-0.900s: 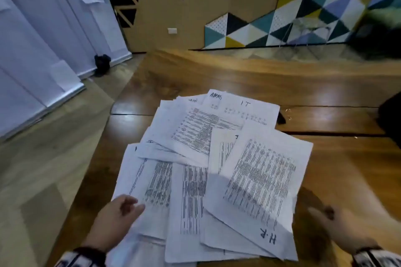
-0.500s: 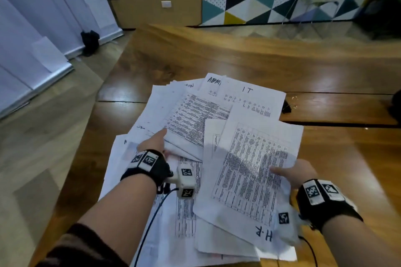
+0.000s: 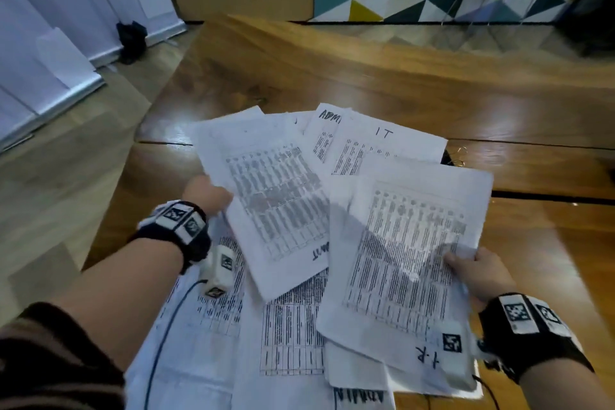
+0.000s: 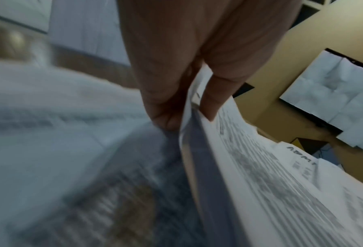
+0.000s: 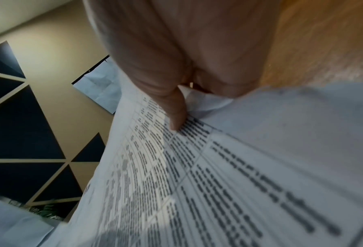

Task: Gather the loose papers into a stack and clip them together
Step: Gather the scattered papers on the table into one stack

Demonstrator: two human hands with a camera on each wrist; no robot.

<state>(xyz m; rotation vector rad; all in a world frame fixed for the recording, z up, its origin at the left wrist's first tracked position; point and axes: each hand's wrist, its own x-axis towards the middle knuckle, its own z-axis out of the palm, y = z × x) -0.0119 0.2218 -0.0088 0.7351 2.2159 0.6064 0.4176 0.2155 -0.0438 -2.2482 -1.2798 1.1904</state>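
Several printed sheets lie overlapping on the wooden table (image 3: 332,76). My left hand (image 3: 208,196) pinches the left edge of a lifted sheet (image 3: 266,190); the left wrist view shows thumb and fingers (image 4: 165,107) clamped on that paper edge (image 4: 218,142). My right hand (image 3: 472,271) grips the right edge of another raised sheet marked "H.R" (image 3: 406,243), with the thumb (image 5: 176,113) pressed on its printed face (image 5: 218,175). Sheets headed "IT" (image 3: 392,143) and "ADMIN" (image 3: 327,126) lie at the far side. A binder clip (image 3: 454,158) peeks out beyond the right edge of the "IT" sheet.
More sheets (image 3: 286,343) lie flat under my forearms near the front edge. The table's left edge (image 3: 133,183) drops to the floor. A black object (image 3: 131,40) sits on the floor by the white blinds. Bare wood (image 3: 549,243) extends right of the papers.
Both hands went from reaching over the pile to gripping sheets; the left sheet and the right "H.R" sheet are now lifted off the pile. The head view tilted down.
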